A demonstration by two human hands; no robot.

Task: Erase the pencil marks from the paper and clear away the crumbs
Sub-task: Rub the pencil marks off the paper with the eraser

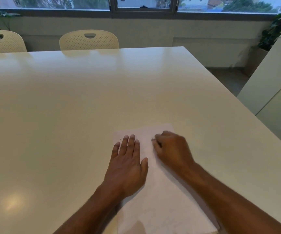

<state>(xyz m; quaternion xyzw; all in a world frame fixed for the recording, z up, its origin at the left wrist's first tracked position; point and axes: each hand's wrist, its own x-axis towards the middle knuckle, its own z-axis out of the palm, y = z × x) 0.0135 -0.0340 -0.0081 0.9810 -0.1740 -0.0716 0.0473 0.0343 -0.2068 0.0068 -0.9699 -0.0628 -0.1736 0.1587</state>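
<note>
On the near right part of the table (85,107):
Paper: a white sheet (161,200) lies flat, turned at a slant, its far corner near the right hand and its near end running to the bottom of the view.
Marks: one small dark stroke (120,139) shows near the far left corner; the rest of the sheet looks blank, with nothing else clear enough to tell.
Left hand: (128,164) lies palm down, fingers straight and together, pressing the sheet's left side.
Right hand: (171,149) blurred, fingers curled over the far part of the sheet; whether it holds an eraser I cannot tell.
Beyond: two cream chairs (89,40) at the far edge.
</note>
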